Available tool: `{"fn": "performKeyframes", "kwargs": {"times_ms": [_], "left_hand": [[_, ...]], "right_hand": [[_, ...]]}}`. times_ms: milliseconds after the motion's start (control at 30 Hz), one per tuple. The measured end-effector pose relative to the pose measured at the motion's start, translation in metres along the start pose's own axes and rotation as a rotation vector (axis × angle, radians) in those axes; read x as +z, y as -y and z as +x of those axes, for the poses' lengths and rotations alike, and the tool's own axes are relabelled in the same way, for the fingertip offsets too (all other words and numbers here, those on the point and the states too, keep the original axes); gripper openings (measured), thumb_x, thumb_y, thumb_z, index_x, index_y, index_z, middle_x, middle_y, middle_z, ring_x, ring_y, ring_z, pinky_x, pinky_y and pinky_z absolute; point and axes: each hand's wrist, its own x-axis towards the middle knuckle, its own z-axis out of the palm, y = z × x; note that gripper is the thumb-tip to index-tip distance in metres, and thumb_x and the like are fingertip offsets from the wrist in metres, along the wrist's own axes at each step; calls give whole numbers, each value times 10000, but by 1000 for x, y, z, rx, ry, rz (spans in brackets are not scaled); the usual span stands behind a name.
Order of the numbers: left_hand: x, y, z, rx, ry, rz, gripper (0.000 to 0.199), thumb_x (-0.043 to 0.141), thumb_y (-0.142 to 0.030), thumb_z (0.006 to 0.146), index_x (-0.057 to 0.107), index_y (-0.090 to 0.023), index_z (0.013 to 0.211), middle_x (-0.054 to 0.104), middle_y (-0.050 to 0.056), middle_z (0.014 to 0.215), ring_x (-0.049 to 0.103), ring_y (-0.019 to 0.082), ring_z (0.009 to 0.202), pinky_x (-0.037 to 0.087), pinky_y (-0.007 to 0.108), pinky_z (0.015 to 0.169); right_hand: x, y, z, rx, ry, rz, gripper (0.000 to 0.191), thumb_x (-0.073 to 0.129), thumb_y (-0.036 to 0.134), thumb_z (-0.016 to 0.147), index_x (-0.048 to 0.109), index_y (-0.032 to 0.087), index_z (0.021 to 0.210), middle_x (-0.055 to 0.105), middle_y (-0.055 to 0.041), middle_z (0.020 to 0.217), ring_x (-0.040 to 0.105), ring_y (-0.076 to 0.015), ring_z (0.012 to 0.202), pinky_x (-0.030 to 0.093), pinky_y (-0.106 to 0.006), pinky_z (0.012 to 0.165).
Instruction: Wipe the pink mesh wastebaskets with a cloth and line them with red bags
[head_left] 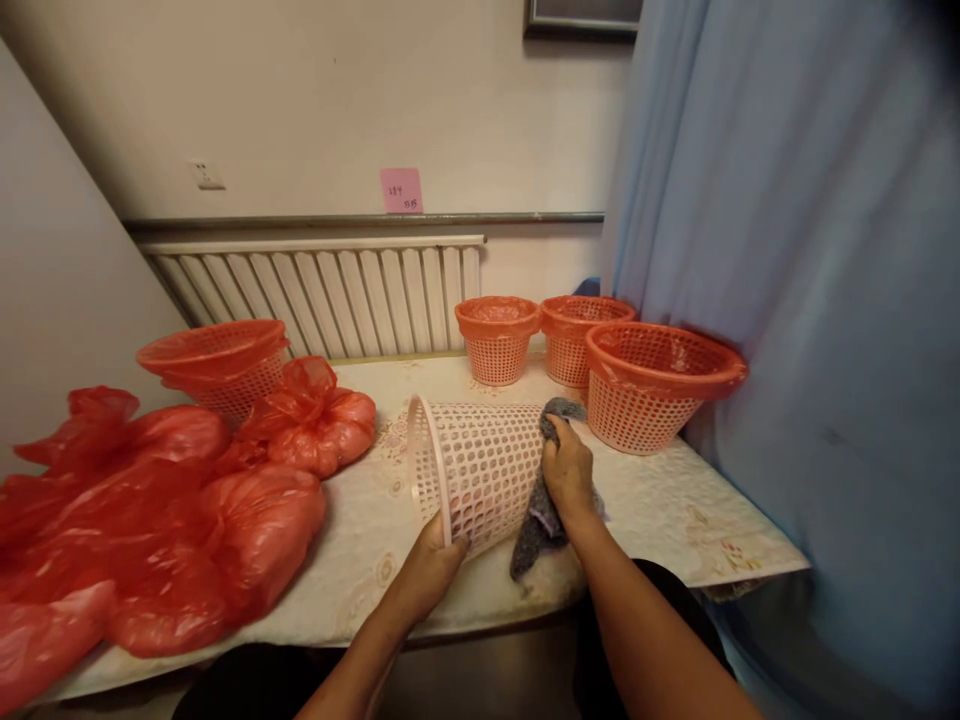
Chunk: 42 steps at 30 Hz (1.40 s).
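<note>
A pale pink perforated plastic basket (487,460) lies tipped on its side above the table, its open mouth facing left and its base to the right. My left hand (435,560) grips the rim at its lower edge, the thumb outside and the fingers showing through the holes. At the base end, my right hand (568,470) is closed on a dark grey cloth (541,525) and presses it against the basket's bottom. One end of the cloth hangs down toward the table's front edge.
Red plastic bags (255,540), tied and full, cover the table's left side, with a red-lined basket (217,365) behind them. Three more lined baskets (645,390) stand at the back right. A blue curtain (810,350) hangs at right; a radiator (337,300) is behind the patterned tablecloth (360,570).
</note>
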Motion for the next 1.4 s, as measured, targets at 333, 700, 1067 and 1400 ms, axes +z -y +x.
{"fn": "performKeyframes", "kwargs": {"times_ms": [333, 700, 1067, 1400], "left_hand": [[-2, 2, 15, 47, 4, -4, 455, 566, -162, 737, 596, -159, 1191, 697, 79, 1136, 573, 272, 1151, 410, 457, 1037], [12, 25, -23, 96, 139, 161, 423, 497, -104, 756, 645, -170, 1147, 670, 60, 1197, 528, 274, 1193, 343, 438, 1091], [16, 0, -2, 146, -15, 72, 453, 514, -107, 763, 557, -140, 1213, 632, 76, 1244, 557, 244, 1146, 398, 386, 1045], [12, 10, 1, 107, 35, 75, 447, 504, -169, 816, 560, -146, 1259, 610, 87, 1300, 515, 255, 1240, 323, 432, 1114]], "right_hand": [[10, 101, -83, -481, 186, 314, 588, 384, 24, 746, 506, 152, 1306, 490, -125, 1389, 392, -234, 1344, 376, -492, 1095], [-6, 104, -61, -475, 157, 301, 515, 394, 31, 779, 547, 138, 1259, 512, -136, 1365, 411, -223, 1331, 372, -476, 1106], [-5, 97, -61, -526, 177, 282, 510, 377, 32, 783, 545, 116, 1257, 507, -159, 1360, 403, -226, 1333, 360, -487, 1107], [5, 7, 4, -88, 107, 60, 483, 410, 71, 761, 610, 121, 1198, 621, -130, 1239, 552, -234, 1191, 414, -405, 1051]]}}
